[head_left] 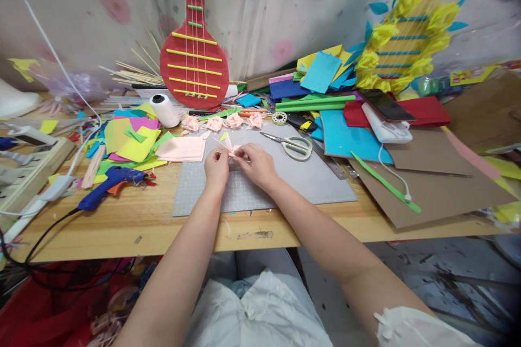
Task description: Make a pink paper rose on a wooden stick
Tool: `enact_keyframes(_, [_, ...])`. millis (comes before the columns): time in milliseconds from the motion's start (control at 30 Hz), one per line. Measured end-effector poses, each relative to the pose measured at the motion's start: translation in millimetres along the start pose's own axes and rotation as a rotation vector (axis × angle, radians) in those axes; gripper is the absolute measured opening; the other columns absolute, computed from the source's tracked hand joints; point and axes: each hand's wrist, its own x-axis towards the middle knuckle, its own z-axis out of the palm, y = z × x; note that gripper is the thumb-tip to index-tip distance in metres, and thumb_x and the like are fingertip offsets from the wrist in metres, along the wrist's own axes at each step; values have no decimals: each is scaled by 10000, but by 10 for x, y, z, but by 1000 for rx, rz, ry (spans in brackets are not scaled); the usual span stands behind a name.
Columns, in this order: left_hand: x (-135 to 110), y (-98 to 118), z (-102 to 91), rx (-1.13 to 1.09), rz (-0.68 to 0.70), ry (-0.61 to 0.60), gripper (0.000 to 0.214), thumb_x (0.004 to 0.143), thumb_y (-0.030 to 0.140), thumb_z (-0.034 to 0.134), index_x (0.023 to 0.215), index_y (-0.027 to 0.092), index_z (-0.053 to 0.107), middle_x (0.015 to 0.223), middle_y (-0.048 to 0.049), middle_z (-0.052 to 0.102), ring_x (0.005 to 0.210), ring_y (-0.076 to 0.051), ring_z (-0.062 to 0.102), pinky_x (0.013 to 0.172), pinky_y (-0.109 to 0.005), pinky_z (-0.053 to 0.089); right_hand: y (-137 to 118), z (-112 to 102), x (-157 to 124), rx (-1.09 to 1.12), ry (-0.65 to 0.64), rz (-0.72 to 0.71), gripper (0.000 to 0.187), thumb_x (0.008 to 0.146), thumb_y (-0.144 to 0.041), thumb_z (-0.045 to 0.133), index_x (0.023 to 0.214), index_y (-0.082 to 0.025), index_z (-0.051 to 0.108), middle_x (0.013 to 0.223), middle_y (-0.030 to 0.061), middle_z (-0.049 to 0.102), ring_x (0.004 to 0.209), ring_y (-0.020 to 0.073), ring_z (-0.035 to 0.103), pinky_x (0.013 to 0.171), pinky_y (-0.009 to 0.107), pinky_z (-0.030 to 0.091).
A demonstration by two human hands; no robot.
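Note:
Over the grey cutting mat (pixel 285 179), my left hand (pixel 216 165) and my right hand (pixel 257 164) meet, both pinching a small pale pink paper piece (pixel 233 150) between their fingertips. A thin strip of it sticks up to the left. Several finished pink paper flowers (pixel 223 122) lie in a row along the mat's far edge. A stack of pink paper sheets (pixel 182 148) rests just left of my left hand. Scissors (pixel 291 144) lie on the mat to the right of my right hand.
A blue glue gun (pixel 109 184) lies at the left with its cord, beside a white thread spool (pixel 164 110) and coloured paper scraps. A red paper guitar (pixel 194 49) leans on the wall. Cardboard (pixel 431 184), a phone (pixel 385 104) and foam sheets crowd the right.

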Motion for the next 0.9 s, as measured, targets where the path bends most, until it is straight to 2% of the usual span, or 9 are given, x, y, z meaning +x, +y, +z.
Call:
enact_keyframes(167, [7,-8,-19,-9,-7,-56,176,653,228,520,503,164,457,491,45,414,501,-74,376,496,-203,297,51,18,-29,-93,-28,-115,259,863,-282,407,1034,-292,603,1002,5,609,905,163,464,731,270,364])
enact_keyframes(300, [2,1,-24,-11,-9,-89,177,653,251,526,515,158,464,499,46,420,510,-73,380,504,-204,296,68,29,-16,-144,-39,-128,271,867,-271,398,1024,-285,619,967,9,622,879,166,466,697,274,364])
enact_keyframes(500, [-3,-5,-38,100,25,-85,181,665,262,510,523,156,471,505,43,435,505,-74,376,502,-211,289,53,28,-15,-190,-16,-184,273,860,-233,406,1024,-290,617,918,2,633,858,169,468,643,281,346])
enact_keyframes(733, [16,-1,-28,43,20,-97,202,682,285,510,532,161,454,512,43,428,513,-74,379,512,-210,299,68,48,-23,-161,17,-133,269,875,-322,386,1013,-232,599,933,33,631,875,164,485,705,276,347])
enact_keyframes(900, [29,-39,-31,94,31,-111,236,700,332,514,545,159,472,516,36,453,507,-78,390,510,-215,303,16,57,-13,-144,75,-46,260,860,-378,408,861,-206,603,850,31,638,821,161,504,705,270,340])
